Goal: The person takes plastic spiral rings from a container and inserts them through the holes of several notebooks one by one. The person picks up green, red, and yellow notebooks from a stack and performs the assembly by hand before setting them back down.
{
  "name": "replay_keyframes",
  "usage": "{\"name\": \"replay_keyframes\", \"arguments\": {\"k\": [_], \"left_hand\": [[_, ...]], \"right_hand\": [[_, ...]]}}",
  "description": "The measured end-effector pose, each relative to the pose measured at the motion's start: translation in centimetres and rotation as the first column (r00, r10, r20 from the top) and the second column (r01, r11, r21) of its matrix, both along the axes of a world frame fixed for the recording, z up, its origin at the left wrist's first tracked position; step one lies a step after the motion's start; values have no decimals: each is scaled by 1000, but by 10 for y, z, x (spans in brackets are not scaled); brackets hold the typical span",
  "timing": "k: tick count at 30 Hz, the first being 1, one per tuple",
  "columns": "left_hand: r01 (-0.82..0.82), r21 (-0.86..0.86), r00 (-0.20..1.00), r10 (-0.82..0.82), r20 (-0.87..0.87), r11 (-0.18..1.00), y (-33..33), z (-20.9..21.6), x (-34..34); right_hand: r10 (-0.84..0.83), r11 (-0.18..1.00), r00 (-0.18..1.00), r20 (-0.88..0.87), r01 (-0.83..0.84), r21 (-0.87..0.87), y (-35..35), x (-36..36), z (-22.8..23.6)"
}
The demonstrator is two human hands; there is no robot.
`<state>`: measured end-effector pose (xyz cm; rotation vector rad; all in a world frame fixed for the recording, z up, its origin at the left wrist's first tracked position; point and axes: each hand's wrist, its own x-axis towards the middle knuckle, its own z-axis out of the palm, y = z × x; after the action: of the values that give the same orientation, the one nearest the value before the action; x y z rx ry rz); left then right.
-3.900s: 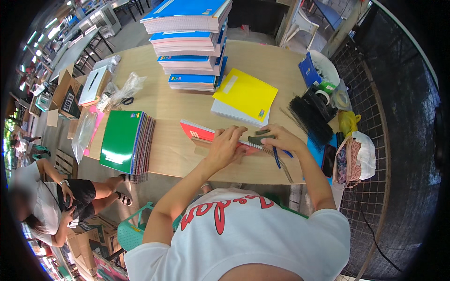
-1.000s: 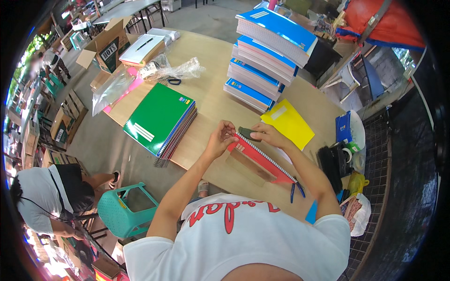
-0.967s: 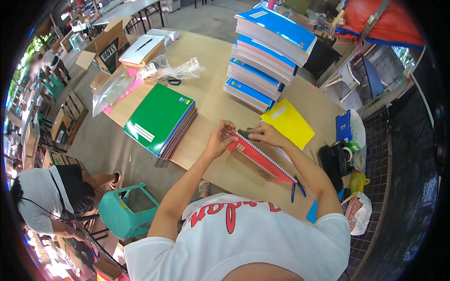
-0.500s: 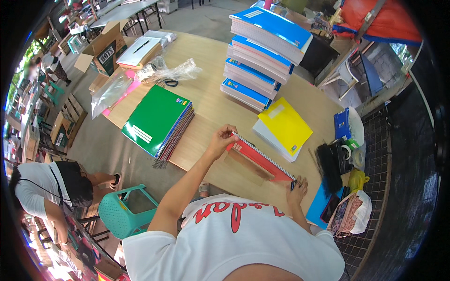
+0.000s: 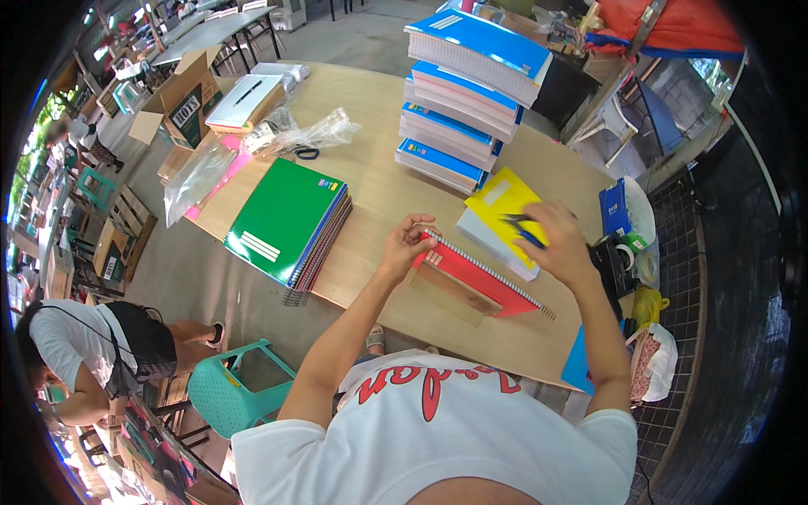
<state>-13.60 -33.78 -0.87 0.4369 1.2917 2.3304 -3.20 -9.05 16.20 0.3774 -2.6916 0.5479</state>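
Note:
A red spiral notebook (image 5: 480, 280) stands on its edge on the table, its white coil uppermost. Loose coil sticks out past its right end. My left hand (image 5: 408, 247) pinches the notebook's left end by the coil. Raised above the other end, my right hand (image 5: 562, 240) is closed on small pliers (image 5: 526, 229) with dark jaws and blue handles. Behind it lies a sheaf of white sheets with a yellow cover (image 5: 497, 195), partly hidden by that hand. To the left is a stack of spiral notebooks with a green cover (image 5: 286, 220) on top.
Tall stacks of blue-covered sheets (image 5: 480, 38) stand at the back of the table (image 5: 362, 189). Plastic bags, scissors (image 5: 306, 153) and an open carton (image 5: 189, 105) are far left. A black case (image 5: 608, 265) and pouch sit right. A green stool (image 5: 236, 387) and another person are left.
My right hand has lifted from the coil's right end, up and away with the pliers. The red notebook has tipped more upright, with my left hand still on it.

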Motion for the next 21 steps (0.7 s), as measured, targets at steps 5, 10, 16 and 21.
{"name": "replay_keyframes", "arguments": {"k": [5,10,16,21], "left_hand": [[1,51,1000,-1,0,999,1,-10,-3],[-13,60,1000,11,23,998,3,-9,-4],[-18,45,1000,18,12,999,2,-16,-7],[-90,26,996,89,9,996,5,-8,-2]], "right_hand": [[442,763,895,-68,-335,553,-75,-66,8],[613,529,789,44,-451,719,-94,-88,4],[640,525,767,45,-479,703,-95,-92,-17],[47,912,883,467,-228,341,-86,-82,-15]]}}
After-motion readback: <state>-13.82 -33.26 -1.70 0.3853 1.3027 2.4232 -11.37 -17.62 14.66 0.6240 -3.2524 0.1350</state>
